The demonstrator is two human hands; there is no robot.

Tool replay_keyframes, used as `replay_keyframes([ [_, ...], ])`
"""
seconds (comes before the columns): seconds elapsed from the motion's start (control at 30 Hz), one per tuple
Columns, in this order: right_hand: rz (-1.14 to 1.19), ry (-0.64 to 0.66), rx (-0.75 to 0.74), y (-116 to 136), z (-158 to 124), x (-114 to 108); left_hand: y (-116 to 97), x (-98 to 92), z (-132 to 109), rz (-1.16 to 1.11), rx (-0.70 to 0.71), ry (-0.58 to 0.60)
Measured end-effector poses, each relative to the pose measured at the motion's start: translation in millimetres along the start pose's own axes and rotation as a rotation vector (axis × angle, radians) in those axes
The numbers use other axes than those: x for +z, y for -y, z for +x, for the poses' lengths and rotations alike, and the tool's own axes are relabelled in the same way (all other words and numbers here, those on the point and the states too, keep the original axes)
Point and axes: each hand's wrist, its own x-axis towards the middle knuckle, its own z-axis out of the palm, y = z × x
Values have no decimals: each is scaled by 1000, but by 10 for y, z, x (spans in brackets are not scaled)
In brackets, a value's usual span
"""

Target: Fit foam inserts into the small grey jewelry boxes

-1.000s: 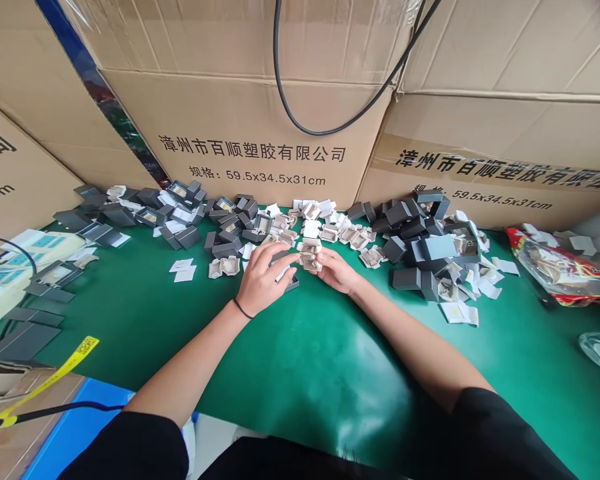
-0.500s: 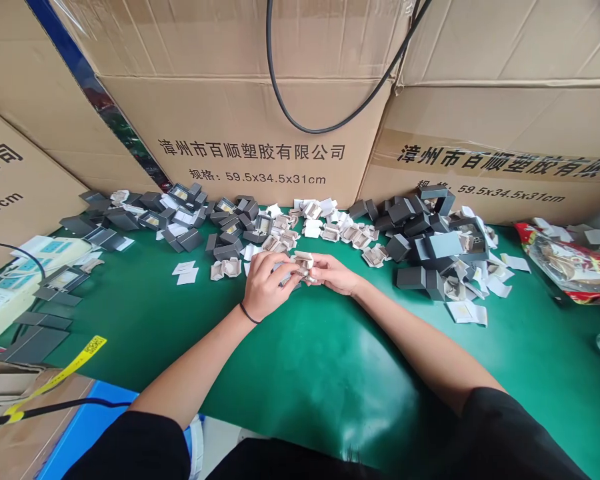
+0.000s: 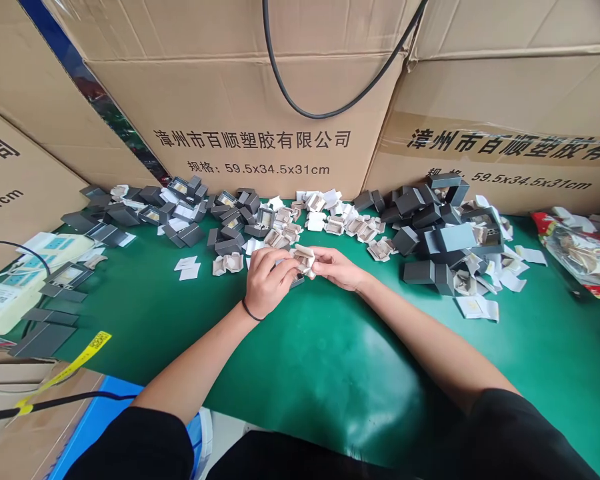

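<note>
Over the green tabletop (image 3: 300, 360), a small off-white box insert (image 3: 305, 260) is pinched between my two hands. My left hand (image 3: 269, 283) has its fingers closed on the left side of the insert, its back toward me. From the other side, the thumb and fingers of my right hand (image 3: 336, 268) grip the same insert. Part of a small dark grey piece (image 3: 297, 281) shows just under the left fingertips; I cannot tell whether it is held. Just beyond my hands lie loose off-white inserts (image 3: 279, 235) and open grey boxes (image 3: 228, 233).
Large cardboard cartons (image 3: 250, 100) wall off the back, with a black cable (image 3: 320, 117) hanging in front. A heap of grey boxes (image 3: 420, 270) stands at right, beside a red plastic packet (image 3: 580, 257). At left are a white power strip (image 3: 35, 283) and white paper slips (image 3: 187, 267).
The insert has turned slightly between my fingers, and both hands still hold it. The view has shifted a little, with the cartons sitting higher in it.
</note>
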Motion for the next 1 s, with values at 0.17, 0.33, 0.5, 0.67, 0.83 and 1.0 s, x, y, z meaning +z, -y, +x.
replay_keyframes([
  [0.17,-7,-48,11,43,33,55,52,30,10,32,26,-55],
  [0.33,-3,-79,42,6,42,9,47,43,24,27,16,-10],
  [0.5,1,-137,64,31,36,-4,72,27,39,29,37,60],
  [0.67,-113,-181,49,55,43,4,126,7,80,-60,-25,46],
  [0.83,-125,-148,11,29,55,7,176,7,90,-185,-4,139],
  [1.0,-85,-125,7,35,46,51,200,48,40,-212,64,5],
])
